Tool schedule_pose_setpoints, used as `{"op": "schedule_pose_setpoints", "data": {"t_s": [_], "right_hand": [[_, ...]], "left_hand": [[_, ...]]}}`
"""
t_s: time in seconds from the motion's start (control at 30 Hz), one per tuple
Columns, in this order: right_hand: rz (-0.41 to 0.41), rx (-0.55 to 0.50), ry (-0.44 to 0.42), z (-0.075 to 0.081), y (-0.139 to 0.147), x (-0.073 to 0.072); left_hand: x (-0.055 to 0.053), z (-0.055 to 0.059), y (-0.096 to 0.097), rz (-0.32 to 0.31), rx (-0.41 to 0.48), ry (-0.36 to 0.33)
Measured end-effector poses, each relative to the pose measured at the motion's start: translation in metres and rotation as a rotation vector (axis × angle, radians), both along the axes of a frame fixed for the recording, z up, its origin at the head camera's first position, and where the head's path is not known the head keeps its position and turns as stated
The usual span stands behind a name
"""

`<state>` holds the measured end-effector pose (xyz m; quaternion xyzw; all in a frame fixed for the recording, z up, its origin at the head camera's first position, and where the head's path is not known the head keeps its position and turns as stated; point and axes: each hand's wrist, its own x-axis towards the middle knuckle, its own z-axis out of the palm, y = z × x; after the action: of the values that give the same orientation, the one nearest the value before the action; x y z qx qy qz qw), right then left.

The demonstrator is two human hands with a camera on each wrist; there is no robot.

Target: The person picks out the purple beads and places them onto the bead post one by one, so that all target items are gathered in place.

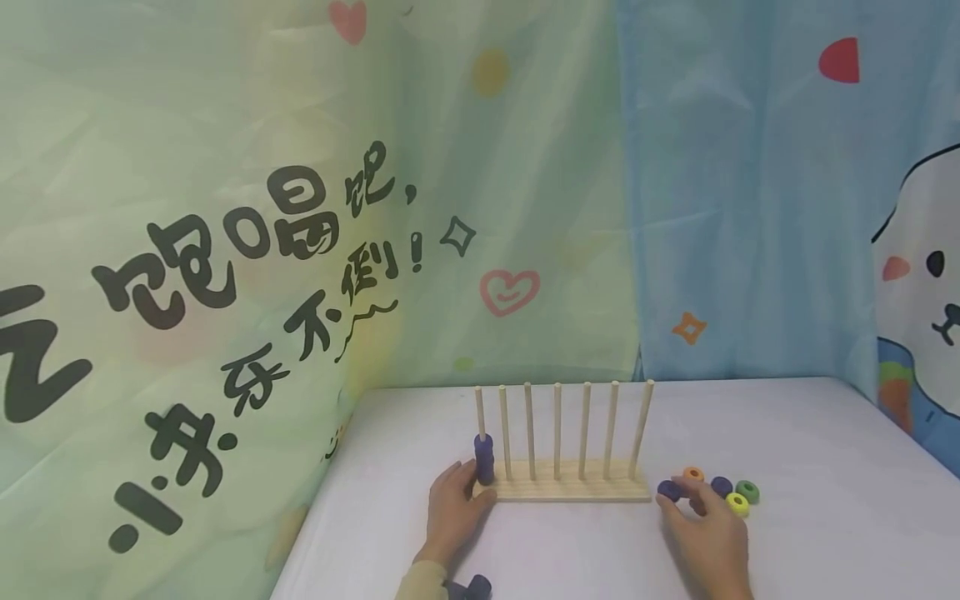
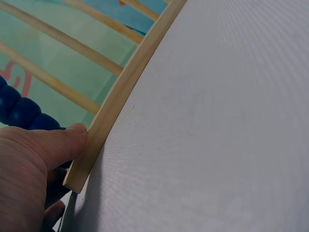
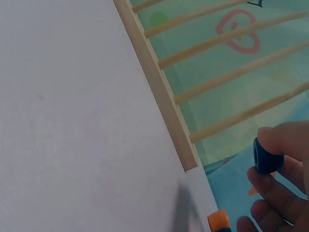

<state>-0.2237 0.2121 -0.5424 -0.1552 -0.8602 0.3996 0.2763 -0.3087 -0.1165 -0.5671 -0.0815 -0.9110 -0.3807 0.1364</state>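
Observation:
A wooden peg rack [image 1: 562, 490] stands on the table, a row of several upright pegs rising from its flat base. Dark blue beads [image 1: 484, 460] are stacked on its leftmost peg; the other pegs are bare. My left hand [image 1: 454, 510] grips the left end of the base, and in the left wrist view its thumb [image 2: 72, 140] presses the front edge. To the right of the rack, my right hand [image 1: 712, 533] pinches a dark blue bead [image 3: 268, 157] between thumb and fingers, held up off the table.
Beyond my right hand lie loose beads: an orange bead [image 1: 693, 474], a dark blue bead [image 1: 722, 485], a green bead [image 1: 747, 492] and a yellow bead [image 1: 738, 504]. A printed curtain [image 1: 525, 208] hangs behind the white table [image 1: 570, 550].

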Motion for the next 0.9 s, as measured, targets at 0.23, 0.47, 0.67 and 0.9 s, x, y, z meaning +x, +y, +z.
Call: {"op": "schedule_pose_setpoints", "data": {"t_s": [0.23,0.47,0.67,0.9], "right_hand": [[0.039,-0.011,-0.062,0.004,-0.009,0.002],[0.106,0.010,-0.074,0.004,-0.022,0.001],[0.112,-0.060,-0.094,-0.001,-0.035,-0.001],[0.135,-0.104,-0.077,-0.003,-0.043,-0.001]], "left_hand": [[0.001,0.003,0.001,0.000,0.005,-0.004],[0.004,0.005,0.002,0.003,0.006,0.002],[0.003,0.005,0.002,0.004,0.008,-0.004],[0.000,0.000,0.001,0.012,-0.008,-0.014]]}}
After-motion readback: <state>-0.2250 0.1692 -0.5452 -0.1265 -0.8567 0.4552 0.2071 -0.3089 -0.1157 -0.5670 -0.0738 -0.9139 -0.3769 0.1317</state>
